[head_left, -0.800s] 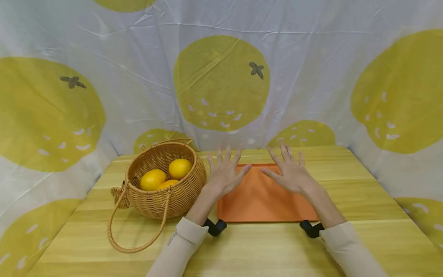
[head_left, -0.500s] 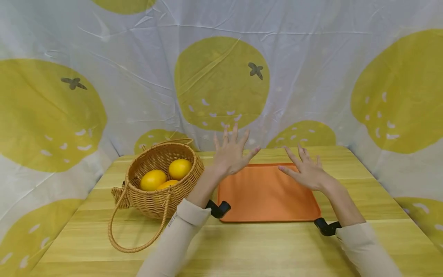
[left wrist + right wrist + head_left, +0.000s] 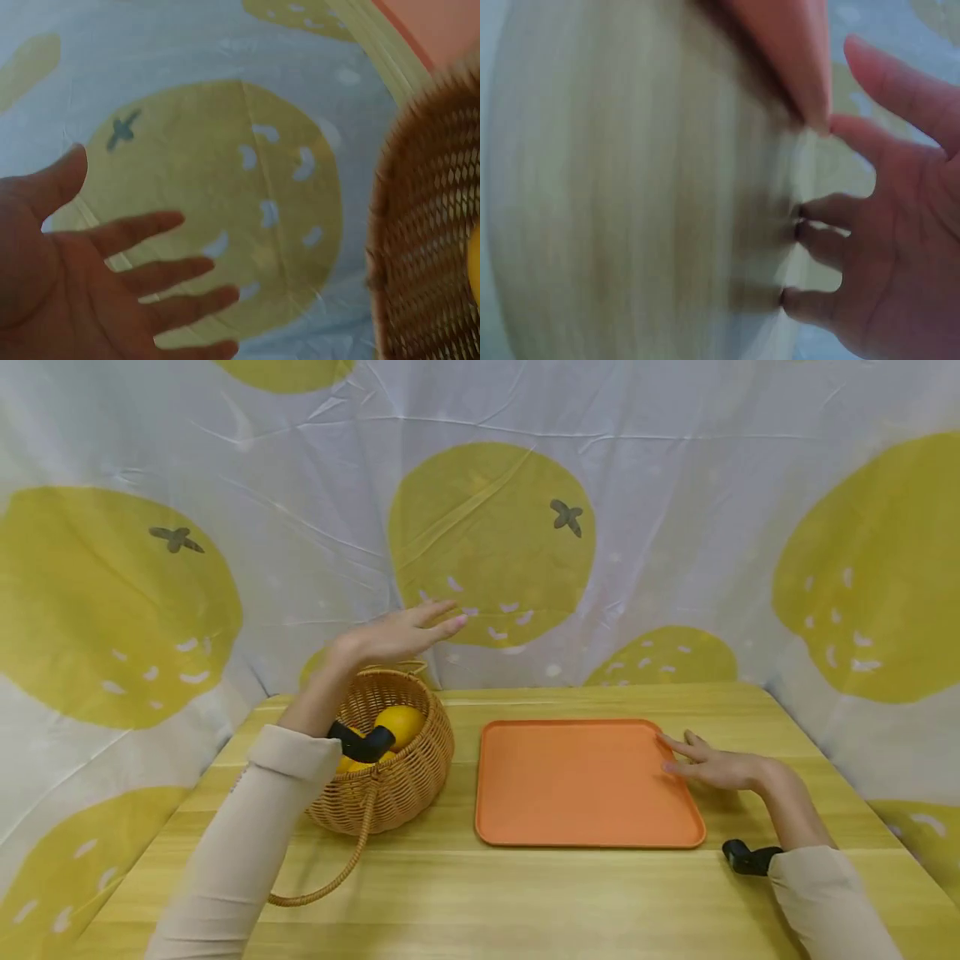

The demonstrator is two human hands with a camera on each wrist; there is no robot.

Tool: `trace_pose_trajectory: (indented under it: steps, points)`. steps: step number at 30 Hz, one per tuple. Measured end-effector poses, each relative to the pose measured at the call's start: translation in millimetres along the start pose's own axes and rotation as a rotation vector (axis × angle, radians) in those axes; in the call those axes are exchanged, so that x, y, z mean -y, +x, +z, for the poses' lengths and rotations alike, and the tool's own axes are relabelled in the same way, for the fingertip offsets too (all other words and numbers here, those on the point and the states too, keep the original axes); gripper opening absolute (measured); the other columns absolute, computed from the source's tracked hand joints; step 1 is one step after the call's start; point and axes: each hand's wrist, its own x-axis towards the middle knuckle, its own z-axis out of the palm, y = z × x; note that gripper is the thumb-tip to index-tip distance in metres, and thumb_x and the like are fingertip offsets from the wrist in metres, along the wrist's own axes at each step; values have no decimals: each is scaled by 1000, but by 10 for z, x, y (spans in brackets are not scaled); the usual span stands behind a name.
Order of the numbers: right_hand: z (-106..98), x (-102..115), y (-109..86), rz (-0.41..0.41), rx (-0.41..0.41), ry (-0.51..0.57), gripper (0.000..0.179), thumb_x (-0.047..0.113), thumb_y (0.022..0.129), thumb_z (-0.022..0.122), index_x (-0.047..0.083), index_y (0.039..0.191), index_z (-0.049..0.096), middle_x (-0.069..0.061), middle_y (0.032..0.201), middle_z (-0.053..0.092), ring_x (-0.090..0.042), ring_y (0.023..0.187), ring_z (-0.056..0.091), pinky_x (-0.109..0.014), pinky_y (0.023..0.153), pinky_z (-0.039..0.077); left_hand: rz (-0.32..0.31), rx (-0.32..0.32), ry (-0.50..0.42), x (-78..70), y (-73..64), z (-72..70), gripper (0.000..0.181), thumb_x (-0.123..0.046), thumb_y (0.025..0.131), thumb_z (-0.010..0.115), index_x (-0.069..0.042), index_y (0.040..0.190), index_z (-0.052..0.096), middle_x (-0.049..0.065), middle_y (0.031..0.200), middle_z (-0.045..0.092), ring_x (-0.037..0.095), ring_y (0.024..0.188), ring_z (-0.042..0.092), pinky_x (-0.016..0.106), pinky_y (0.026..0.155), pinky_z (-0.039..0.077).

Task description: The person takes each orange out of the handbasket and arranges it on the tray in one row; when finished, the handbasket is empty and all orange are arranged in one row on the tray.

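The left hand [image 3: 397, 635] is raised above the far side of a wicker basket [image 3: 416, 789], its fingers straight and thumb held away from them. Below this hand, the basket holds yellow fruit: one round yellow fruit [image 3: 402, 725] shows clearly, while more yellow surface is partly covered by the black wrist mount [image 3: 365, 745]. The basket's looped handle [image 3: 326, 885] rests on the wooden table [image 3: 555, 902], on the near side of the left forearm.

The right hand [image 3: 723, 770] is at the right rim of an orange rectangular tray [image 3: 588, 785], fingers extended and thumb apart; the tray lies between the two hands, to the right of the basket.

The left wrist view reveals the open palm and separated fingers that the head view shows edge-on, plus the basket's woven inner wall beyond the fingertips. The right wrist view shows the index fingertip meeting the tray's edge and the other fingertips at the table surface, details too small to tell from the head.
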Motion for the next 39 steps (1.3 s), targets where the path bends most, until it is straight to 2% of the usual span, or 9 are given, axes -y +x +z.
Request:
trace_pose_trajectory:
  steps: [4,7,12,16,22,30,32,36,39]
  points:
    - [6,-140,25,-46,1,6,88,35,106,59,7,167,2,-38,160,-31,-67,144,-25,-86,106,-2,30,94,-201,532,-130,-92,58,-45,112,39,-7,155,46,18,160,45,39,151,40,60,123,28]
    - [-1,-161,27,-65,1,3,90,33,104,63,6,167,3,-38,160,-31,-67,143,-25,-86,106,-3,35,178,-302,872,-187,-93,47,-35,111,48,-4,144,59,20,146,61,40,139,54,60,119,36]
    - [-18,-147,26,-59,2,-20,92,35,103,64,8,167,4,-37,161,-29,-66,144,-24,-86,106,-2,5,338,-238,1222,-131,-5,45,-29,107,58,-6,146,58,17,155,52,38,150,41,59,122,32]
    - [-20,-159,37,-57,-1,-39,92,37,103,64,8,167,4,-38,162,-28,-66,145,-23,-86,106,-1,16,450,-109,1319,-16,69,49,-25,106,60,-11,152,53,15,164,42,40,156,26,59,123,29]
    - [-33,-162,41,-53,5,-34,91,36,103,63,8,167,4,-38,161,-28,-67,145,-21,-86,107,-1,-73,583,-155,1399,151,179,61,-23,102,66,-10,157,44,20,166,32,45,155,23,56,121,35]
    - [-38,-147,36,-48,3,-33,91,36,103,63,9,167,4,-38,161,-28,-67,145,-21,-86,107,-1,-9,617,-100,1513,201,246,67,-30,98,72,-18,157,43,25,159,34,44,146,34,51,116,39]
    - [-33,-147,48,-49,8,-28,91,36,104,62,9,167,3,-37,161,-29,-67,145,-20,-85,108,0,-27,629,-129,1540,194,266,65,-28,100,70,-17,158,42,26,158,34,41,143,38,50,115,42]
    - [-25,-154,46,-51,5,-37,91,36,104,63,8,167,3,-38,161,-28,-67,145,-21,-86,107,0,-126,620,-238,1554,185,324,65,-24,102,67,-16,160,40,26,160,32,37,142,43,51,114,44]
    - [-20,-163,34,-54,-1,-40,92,36,103,64,8,167,4,-39,161,-27,-67,145,-22,-86,106,-1,-145,616,-258,1547,188,360,65,-24,103,66,-18,162,37,23,161,33,34,140,44,47,111,47]
